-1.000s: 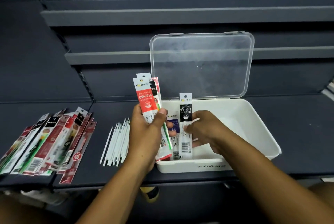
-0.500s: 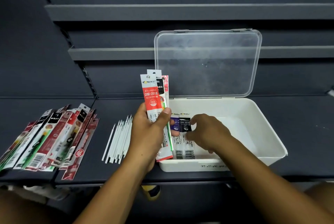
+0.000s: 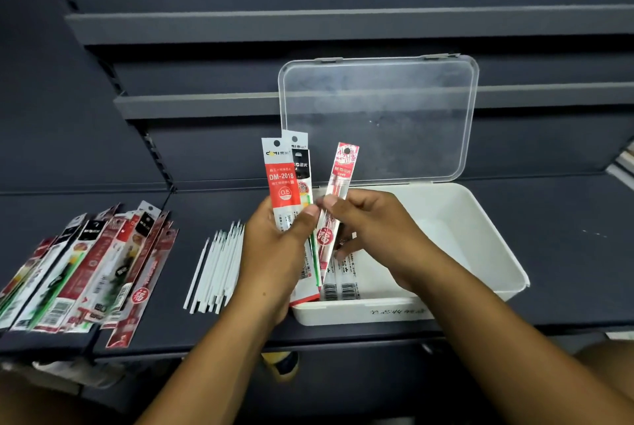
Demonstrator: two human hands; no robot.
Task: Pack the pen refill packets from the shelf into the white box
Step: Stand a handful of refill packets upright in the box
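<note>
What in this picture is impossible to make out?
Head view only:
- Packets lying in the white box: tops hidden by the right hand and its red packet; count unclear.
- Bundle in the left hand: the front packet covers those behind.
- Shelf pile: blurred, cut off by the left edge.
- Writing on the box front: too small.

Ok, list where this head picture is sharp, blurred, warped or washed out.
Head view, centre: print on the red DM-2018 packet is sharp. Head view, left edge: the packet pile is smeared. Head view, top: the shelf rails bow from the wide lens. Head view, back: the clear lid is hazy, no hard glare.
</note>
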